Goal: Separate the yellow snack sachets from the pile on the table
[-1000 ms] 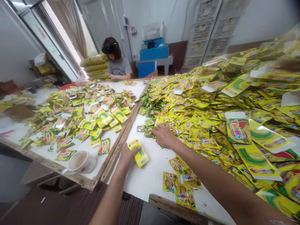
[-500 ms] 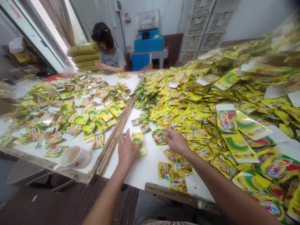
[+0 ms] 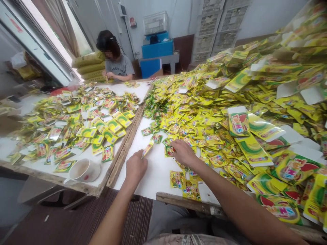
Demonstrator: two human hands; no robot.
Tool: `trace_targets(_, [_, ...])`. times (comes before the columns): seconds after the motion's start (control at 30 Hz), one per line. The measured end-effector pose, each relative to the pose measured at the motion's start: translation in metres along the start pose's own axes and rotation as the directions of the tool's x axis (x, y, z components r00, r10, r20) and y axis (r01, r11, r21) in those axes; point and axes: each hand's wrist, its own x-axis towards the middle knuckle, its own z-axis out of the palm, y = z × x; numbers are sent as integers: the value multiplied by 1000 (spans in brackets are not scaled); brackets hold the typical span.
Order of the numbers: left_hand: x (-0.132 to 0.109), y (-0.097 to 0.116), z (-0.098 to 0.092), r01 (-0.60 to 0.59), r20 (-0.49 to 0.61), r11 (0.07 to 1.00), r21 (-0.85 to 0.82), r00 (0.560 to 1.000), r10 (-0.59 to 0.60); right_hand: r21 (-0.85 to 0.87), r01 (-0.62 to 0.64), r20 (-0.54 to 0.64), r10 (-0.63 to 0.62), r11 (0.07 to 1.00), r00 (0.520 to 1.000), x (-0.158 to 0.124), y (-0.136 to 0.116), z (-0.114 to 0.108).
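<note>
A small yellow-and-green carton stands tilted in my left hand, whose fingers are closed around its lower end. To its right, my right hand pinches a small green sachet over the white tabletop; the fingertips are partly hidden behind the knuckles. Just beyond lie a few more green sachets. Several yellow sachets rest under and in front of my right wrist.
A large heap of yellow sachets rises to the right, with flat cartons on it. Left of a wooden rail are piled cartons and a white mug. Across the table sits another person.
My left hand has closed around the carton and turned it from face-up to edge-on. My right hand's fingers have come down onto the green sachet. The view has shifted slightly.
</note>
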Motion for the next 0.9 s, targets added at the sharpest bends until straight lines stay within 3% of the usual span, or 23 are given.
trace_targets(0.07, [-1, -6, 1, 19, -14, 994, -104, 1000, -21, 57, -13, 21, 12, 998, 1000, 0, 2, 1])
trace_targets(0.13, [-1, -13, 3, 45, 15, 932, -359, 999, -42, 215, -86, 14, 85, 973, 996, -2, 5, 0])
trace_targets(0.23, [-4, -20, 6, 180, 199, 614, -768, 979, -38, 526, -241, 14, 275, 815, 961, -4, 11, -4])
trace_targets(0.3, [-7, -21, 8, 290, 307, 428, -856, 951, -30, 673, -251, -11, 349, 695, 937, -5, 16, -10])
trace_targets(0.37, [-9, -20, 10, 345, 352, 353, -869, 935, -48, 771, -175, -60, 344, 612, 937, -5, 18, -16])
trace_targets(0.47, [-12, -18, 12, 358, 369, 338, -870, 929, -32, 818, -70, -150, 329, 571, 932, -4, 18, -23])
trace_targets(0.57, [-13, -18, 12, 333, 359, 362, -871, 933, 3, 733, -45, -237, 317, 679, 918, -3, 13, -28])
trace_targets(0.73, [-14, -16, 12, 293, 346, 413, -862, 936, 59, 473, -24, -44, 50, 881, 998, -4, 5, -31])
trace_targets(0.83, [-12, -15, 14, 319, 391, 422, -849, 916, 93, 469, 30, 0, -34, 883, 999, -3, 4, -30])
trace_targets(0.9, [-10, -14, 17, 347, 416, 395, -851, 903, 105, 545, 79, -51, -61, 835, 997, -2, 5, -29])
